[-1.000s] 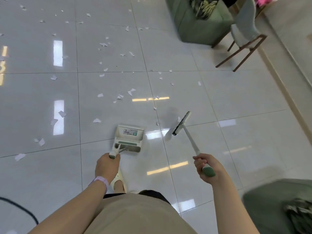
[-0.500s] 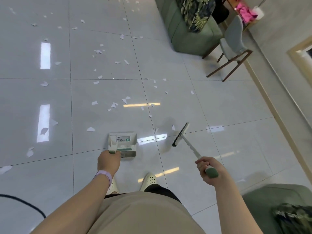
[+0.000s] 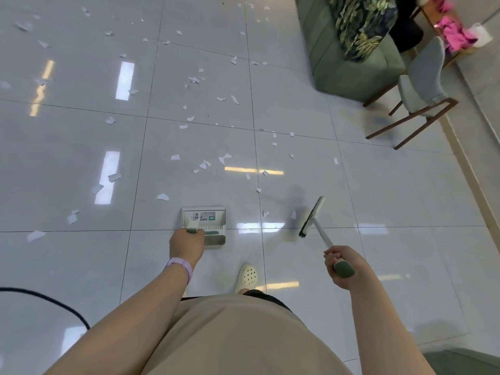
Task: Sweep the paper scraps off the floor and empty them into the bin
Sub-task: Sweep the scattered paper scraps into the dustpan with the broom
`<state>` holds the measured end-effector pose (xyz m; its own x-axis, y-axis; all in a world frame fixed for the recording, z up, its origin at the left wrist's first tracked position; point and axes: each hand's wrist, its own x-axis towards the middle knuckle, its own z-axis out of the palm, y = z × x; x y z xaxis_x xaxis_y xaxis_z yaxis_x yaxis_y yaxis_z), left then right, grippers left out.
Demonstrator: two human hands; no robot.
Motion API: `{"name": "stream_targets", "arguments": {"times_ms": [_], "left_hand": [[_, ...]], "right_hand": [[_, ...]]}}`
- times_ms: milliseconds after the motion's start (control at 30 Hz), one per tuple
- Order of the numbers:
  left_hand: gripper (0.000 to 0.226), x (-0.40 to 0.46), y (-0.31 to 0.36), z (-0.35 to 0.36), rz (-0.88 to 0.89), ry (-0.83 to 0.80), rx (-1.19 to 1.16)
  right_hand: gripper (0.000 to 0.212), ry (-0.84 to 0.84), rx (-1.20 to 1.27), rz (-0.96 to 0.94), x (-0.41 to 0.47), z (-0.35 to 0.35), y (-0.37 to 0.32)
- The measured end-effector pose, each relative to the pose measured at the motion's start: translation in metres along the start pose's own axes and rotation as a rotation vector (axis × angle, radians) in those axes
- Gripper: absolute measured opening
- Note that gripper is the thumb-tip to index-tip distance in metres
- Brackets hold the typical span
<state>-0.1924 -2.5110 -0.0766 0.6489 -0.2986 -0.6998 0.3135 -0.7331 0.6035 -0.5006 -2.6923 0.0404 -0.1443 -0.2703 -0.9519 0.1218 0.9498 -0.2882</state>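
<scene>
Where scraps [image 3: 204, 164] scatter: sofa [image 3: 343, 66], chair [image 3: 422, 87], cable [image 3: 51, 301].

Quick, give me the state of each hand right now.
Left hand: closed around the dustpan handle.
Right hand: closed around the broom handle's green grip.

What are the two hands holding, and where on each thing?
The left hand grips the dustpan by its upright handle's top end. The right hand grips the broom near its handle's green end.
</scene>
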Motion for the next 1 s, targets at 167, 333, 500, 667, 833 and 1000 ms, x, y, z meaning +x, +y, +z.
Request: {"name": "stream_targets", "arguments": {"times_ms": [167, 333, 500, 667, 833, 1000], "left_hand": [[0.026, -0.013, 0.004, 0.035, -0.018, 0.081, 0.007], [0.030, -0.036, 0.003, 0.077, -0.002, 0.122, 0.066], [0.036, -0.055, -0.005, 0.105, -0.031, 0.205, 0.071], [0.034, -0.072, -0.006, 0.115, -0.049, 0.251, 0.054], [0.033, -0.081, -0.001, 0.116, -0.128, 0.383, -0.049], [0.036, -0.081, 0.010, 0.111, -0.128, 0.425, -0.053]], "right_hand": [[0.010, -0.020, -0.149, 0.024, 0.033, -0.017, -0.044], [0.007, -0.073, -0.409, 0.064, 0.058, -0.018, -0.074], [0.011, -0.233, -0.813, 0.097, 0.058, 0.012, -0.062], [0.012, -0.380, -0.852, 0.209, 0.073, 0.036, -0.080], [0.011, -0.536, -0.758, 0.256, 0.099, 0.051, -0.119], [0.017, -0.608, -0.545, 0.296, 0.080, 0.056, -0.131]]}}
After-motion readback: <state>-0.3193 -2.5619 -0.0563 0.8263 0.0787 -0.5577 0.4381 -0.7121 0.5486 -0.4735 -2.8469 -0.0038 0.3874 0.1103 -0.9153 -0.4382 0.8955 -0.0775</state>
